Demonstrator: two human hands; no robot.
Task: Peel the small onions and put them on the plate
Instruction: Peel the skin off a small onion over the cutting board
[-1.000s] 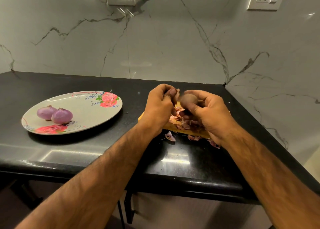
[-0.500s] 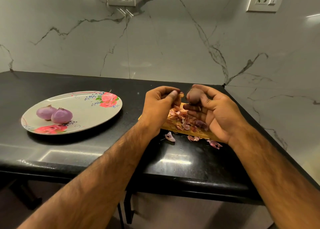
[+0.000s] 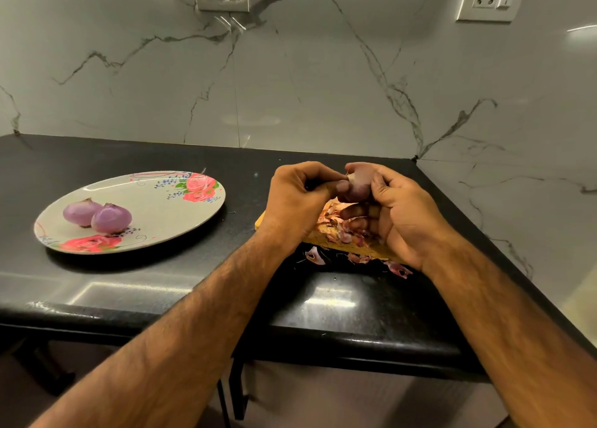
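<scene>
From my head view, I am cupping a small onion (image 3: 358, 182) in my right hand (image 3: 403, 214), fingers curled around it so it cannot slip. My left hand (image 3: 298, 198) is pinching at its skin with thumb and forefinger, working over the wooden board (image 3: 352, 248) so peelings (image 3: 342, 224) are dropping there. Two peeled onions (image 3: 97, 214) are sitting touching on the plate (image 3: 155, 214), well apart to my left.

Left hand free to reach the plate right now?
Probably not: the left hand is pinching skin on the onion held by the right hand. The counter path to the plate looks clear.
</scene>
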